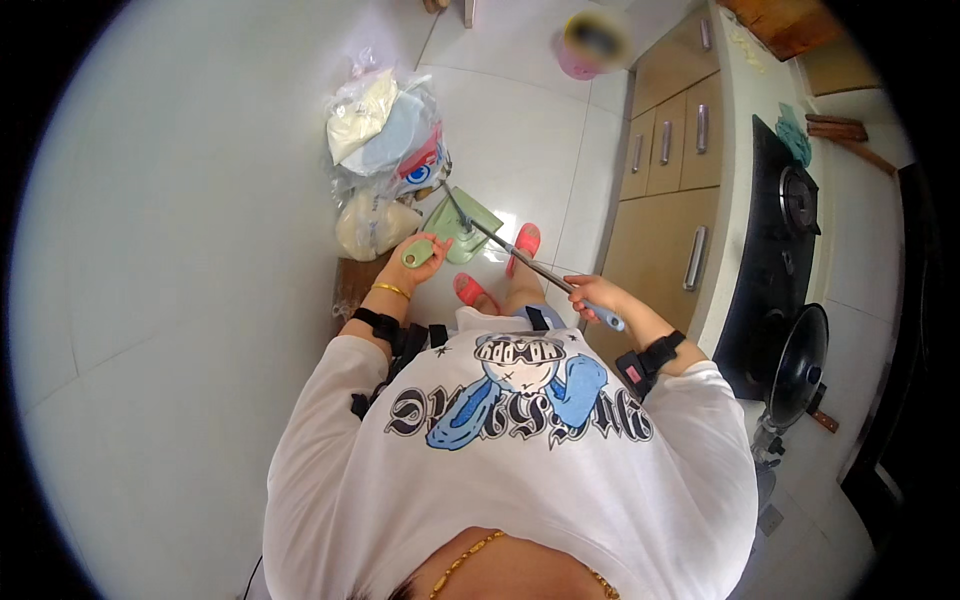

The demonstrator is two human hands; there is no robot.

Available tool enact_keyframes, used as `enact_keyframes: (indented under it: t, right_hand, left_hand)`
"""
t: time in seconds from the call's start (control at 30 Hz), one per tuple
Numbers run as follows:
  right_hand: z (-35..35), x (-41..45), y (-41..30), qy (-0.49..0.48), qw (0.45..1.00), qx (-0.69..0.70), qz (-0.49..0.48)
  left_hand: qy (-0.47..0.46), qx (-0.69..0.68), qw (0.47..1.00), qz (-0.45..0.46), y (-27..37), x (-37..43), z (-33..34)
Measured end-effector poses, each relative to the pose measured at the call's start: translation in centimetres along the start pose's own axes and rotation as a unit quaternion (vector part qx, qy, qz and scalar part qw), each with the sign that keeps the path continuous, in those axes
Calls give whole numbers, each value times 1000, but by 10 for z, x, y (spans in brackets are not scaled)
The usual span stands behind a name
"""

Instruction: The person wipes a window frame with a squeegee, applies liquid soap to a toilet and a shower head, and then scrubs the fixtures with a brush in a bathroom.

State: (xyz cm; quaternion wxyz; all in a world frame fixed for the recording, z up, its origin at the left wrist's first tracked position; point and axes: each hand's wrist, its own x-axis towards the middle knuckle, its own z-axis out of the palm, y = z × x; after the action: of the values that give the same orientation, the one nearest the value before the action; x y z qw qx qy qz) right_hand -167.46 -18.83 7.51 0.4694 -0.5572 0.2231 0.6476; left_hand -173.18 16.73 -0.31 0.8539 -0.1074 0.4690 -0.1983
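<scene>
My left hand (429, 253) is closed around the green handle (417, 254) of a dustpan, whose green pan (480, 214) lies low over the floor ahead of my feet. The shaft between them is mostly hidden. In my right hand (596, 295) is a long metal pole (536, 268) with a blue grip end (604, 316). The pole slants away across the pan towards the bagged things at the left. Its far end is too small to make out.
Clear plastic bags (386, 127) with a red and blue printed pack stand beyond my left hand, above a brown wooden piece (356, 289). A pink bucket (577, 64) stands farther off. Drawer cabinets (664, 217) line the right, under a black gas hob (765, 262) and a wok lid (799, 364).
</scene>
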Motion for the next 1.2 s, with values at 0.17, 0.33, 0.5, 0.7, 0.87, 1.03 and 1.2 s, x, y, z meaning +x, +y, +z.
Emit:
enact_keyframes:
  t: [0.17,0.33,0.5,0.7,0.87,1.03,1.2]
  right_hand:
    - [2,15,-2,118,972,-183,-81]
    - [-14,61,-19,182,945,-240,-129]
    - [-4,82,-8,175,932,-299,-108]
    - [21,25,-13,23,990,-140,4]
    - [-7,-6,-13,28,999,-35,11]
    - [-28,13,-11,239,954,-138,-120]
    - [-61,40,-23,309,920,-161,-181]
  left_hand:
    - [1,9,1000,5,0,-1,-1]
    - [-2,14,1000,-22,-6,-10,2]
    - [8,9,999,-30,-6,-18,1]
    - [-3,10,1000,-13,-3,-15,1]
    - [15,26,1000,-4,0,-9,4]
    - [7,14,999,-32,3,-2,6]
    - [37,74,996,15,-18,-8,34]
